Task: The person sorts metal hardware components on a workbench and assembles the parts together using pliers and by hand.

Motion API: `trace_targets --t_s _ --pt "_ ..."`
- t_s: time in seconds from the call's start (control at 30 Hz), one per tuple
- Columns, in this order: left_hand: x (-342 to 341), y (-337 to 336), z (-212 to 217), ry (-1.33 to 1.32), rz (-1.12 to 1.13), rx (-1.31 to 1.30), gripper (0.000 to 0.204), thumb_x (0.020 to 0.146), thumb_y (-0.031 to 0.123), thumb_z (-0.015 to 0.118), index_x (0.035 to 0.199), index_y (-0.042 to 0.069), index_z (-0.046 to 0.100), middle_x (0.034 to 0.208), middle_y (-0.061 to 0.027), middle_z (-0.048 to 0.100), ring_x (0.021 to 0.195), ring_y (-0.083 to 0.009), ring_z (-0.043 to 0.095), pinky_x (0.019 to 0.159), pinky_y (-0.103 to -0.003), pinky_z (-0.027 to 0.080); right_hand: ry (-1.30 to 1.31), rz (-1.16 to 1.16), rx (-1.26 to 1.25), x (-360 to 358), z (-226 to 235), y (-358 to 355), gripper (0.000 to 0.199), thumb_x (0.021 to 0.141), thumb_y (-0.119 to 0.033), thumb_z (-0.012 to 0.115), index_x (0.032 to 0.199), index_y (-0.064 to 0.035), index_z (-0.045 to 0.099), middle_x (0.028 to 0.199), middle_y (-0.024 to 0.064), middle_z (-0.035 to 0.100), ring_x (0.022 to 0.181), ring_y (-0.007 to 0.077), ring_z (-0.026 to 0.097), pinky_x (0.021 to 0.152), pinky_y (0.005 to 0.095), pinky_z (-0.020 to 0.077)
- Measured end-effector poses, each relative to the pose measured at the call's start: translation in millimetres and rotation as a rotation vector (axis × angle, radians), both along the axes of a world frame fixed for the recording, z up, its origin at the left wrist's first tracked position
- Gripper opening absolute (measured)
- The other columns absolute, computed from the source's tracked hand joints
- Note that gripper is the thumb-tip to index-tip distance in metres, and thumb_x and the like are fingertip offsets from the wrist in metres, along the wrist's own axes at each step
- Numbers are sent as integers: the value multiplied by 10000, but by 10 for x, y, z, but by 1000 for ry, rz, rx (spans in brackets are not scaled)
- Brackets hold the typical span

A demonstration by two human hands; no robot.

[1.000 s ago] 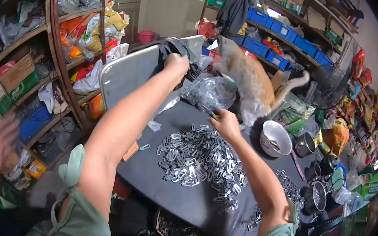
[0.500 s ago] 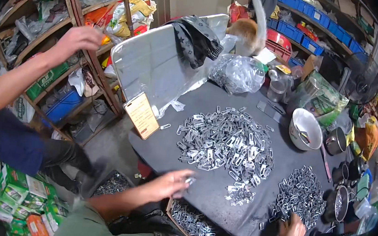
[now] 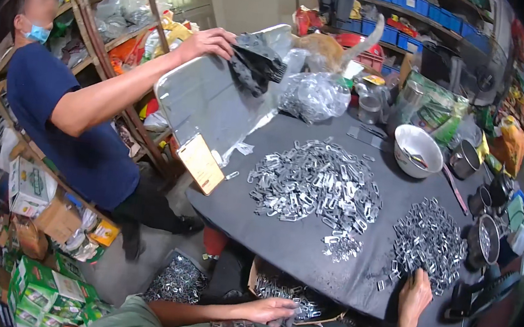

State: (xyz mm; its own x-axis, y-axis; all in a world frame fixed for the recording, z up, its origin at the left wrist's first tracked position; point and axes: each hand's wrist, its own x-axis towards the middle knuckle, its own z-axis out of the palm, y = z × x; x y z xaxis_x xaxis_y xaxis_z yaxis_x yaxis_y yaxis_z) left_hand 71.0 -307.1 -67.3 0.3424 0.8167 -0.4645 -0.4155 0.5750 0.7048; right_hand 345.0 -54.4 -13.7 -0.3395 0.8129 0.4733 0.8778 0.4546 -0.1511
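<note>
Metal clips (image 3: 427, 241) — right hand (image 3: 415, 296) touching, left hand (image 3: 272, 309) low

Both hands (image 3: 415, 296) low (left (image 3: 272, 309) curled, right flat), forearms bent inward

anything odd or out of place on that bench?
Yes: an orange cat stands at the far end of the dark table, behind a clear bag of parts. Otherwise, metal clips lie in loose heaps.

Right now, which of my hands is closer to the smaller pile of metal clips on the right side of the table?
Right. Your right hand rests on the table edge touching the smaller pile of metal clips. Your left hand is below the table edge, over a box of clips, well apart from it.
</note>
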Motion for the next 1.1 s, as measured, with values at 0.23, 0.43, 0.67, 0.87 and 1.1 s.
trace_targets --t_s 0.23,0.43,0.67,0.87,1.1 --pt "-161 -132 -34 56 70 35 311 1036 231 473 1299 67 494 877 -5 613 540 -46 399 444 -187 277 -70 -20 -102 -48 56 72 114 802 -23 614 835 -6 506 806 206 575 769 421 587 651 494 455" --pt "-148 -199 79 93 28 -11 327 1036 224 473 1321 64 491 874 -8 624 567 -43 410 469 -184 298 -10 -6 -71 -83 111 -16 133 819 -17 620 893 -5 511 894 202 570 786 440 575 659 499 456" --pt "64 -12 206 251 118 165 281 1006 137 523 1270 44 543 836 7 603 588 -31 417 510 -202 353 32 -65 -77 -66 206 -173 181 827 -42 627 971 -25 519 878 223 590 830 460 583 691 495 469" --pt "21 542 630 489 289 358 204 966 60 558 1145 -25 606 904 8 640 828 -26 549 724 -203 467 657 302 -591 -691 289 -573 232 831 -74 719 956 29 554 788 76 640 727 170 613 663 314 485" --pt "22 805 518 556 188 457 161 977 100 557 1080 -5 624 793 29 599 718 -36 524 662 -206 435 1150 194 -996 -1117 227 -1063 134 863 -42 716 902 -60 589 752 -86 531 662 -2 430 567 178 357"
